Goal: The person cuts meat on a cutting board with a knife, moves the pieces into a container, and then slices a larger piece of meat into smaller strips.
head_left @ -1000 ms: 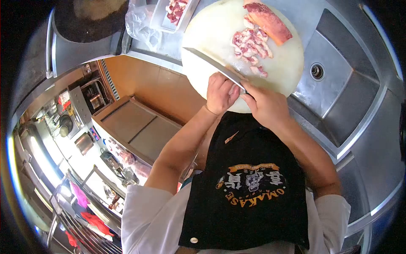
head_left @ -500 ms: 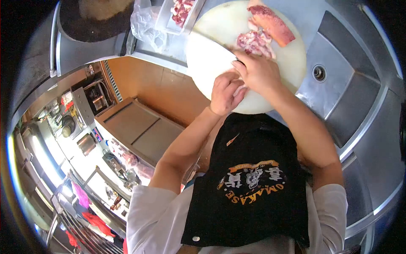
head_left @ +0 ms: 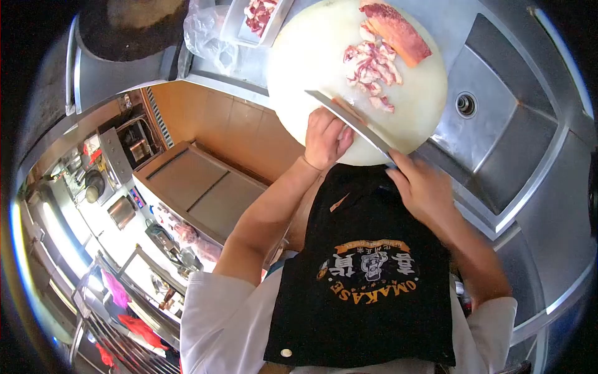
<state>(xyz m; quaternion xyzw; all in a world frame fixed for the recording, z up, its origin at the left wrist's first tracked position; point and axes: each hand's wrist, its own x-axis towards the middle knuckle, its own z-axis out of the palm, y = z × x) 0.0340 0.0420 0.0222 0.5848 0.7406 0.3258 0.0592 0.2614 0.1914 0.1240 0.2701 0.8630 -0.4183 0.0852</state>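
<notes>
My right hand (head_left: 425,187) grips the handle of a long knife (head_left: 349,121) just off the near edge of a round white cutting board (head_left: 311,56). The blade slants up and left across the board's near edge. My left hand (head_left: 325,136) is curled against the blade, fingers on the near side and what looks like the thumb on the far side. Several small cut pieces of raw meat (head_left: 370,65) lie in a pile on the board. A larger slab of meat (head_left: 393,28) lies behind them at the far edge.
The board sits on a steel counter beside a sink basin (head_left: 498,137) with a drain (head_left: 466,104) on the right. A tray of meat (head_left: 258,15) and a clear plastic bag (head_left: 208,34) are at the far left. A black apron (head_left: 374,268) hangs below me.
Half a second ago my right hand was out over the meat pile. It has drawn back toward my body with the knife, the blade passing along my left hand's fingers.
</notes>
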